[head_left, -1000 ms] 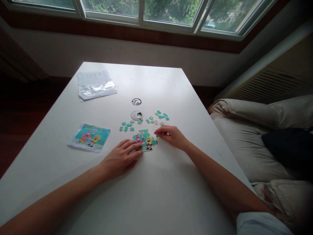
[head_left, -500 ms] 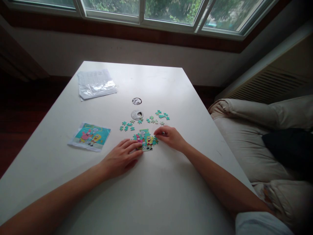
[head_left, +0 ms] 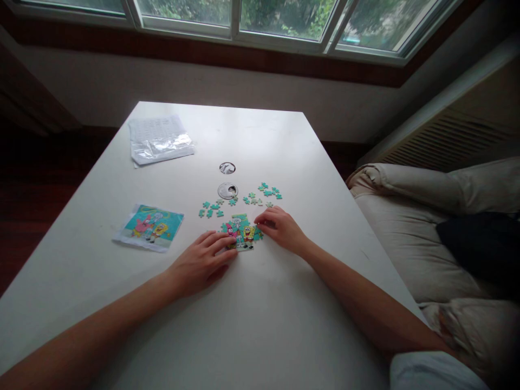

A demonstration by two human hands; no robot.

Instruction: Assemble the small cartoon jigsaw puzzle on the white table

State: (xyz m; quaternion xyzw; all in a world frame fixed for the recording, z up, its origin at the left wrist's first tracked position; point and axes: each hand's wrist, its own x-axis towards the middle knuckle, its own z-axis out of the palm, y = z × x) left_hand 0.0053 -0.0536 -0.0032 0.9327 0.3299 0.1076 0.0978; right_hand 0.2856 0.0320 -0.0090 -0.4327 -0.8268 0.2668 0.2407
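Note:
A partly joined jigsaw puzzle (head_left: pixel 239 233) with cartoon figures on teal lies flat on the white table. My left hand (head_left: pixel 205 257) rests with its fingers stretched out over the puzzle's left side, covering part of the pink figure. At the upper right edge, my right hand (head_left: pixel 280 227) pinches a small puzzle piece, mostly hidden by the fingertips. Loose teal puzzle pieces (head_left: pixel 209 210) are scattered behind the puzzle on the left, and more loose pieces (head_left: pixel 268 190) lie behind it on the right.
A printed picture (head_left: pixel 152 227) of the same characters lies on the left. Papers with clear plastic (head_left: pixel 160 141) are at the table's (head_left: pixel 260 135) far left. Two round metal fittings (head_left: pixel 227 190) sit mid-table. A cushioned sofa (head_left: pixel 390 233) stands on the right, below a window (head_left: pixel 284 19) wall.
My right hand has shifted slightly left and away from me, along the puzzle's upper right edge. My left hand stays where it was.

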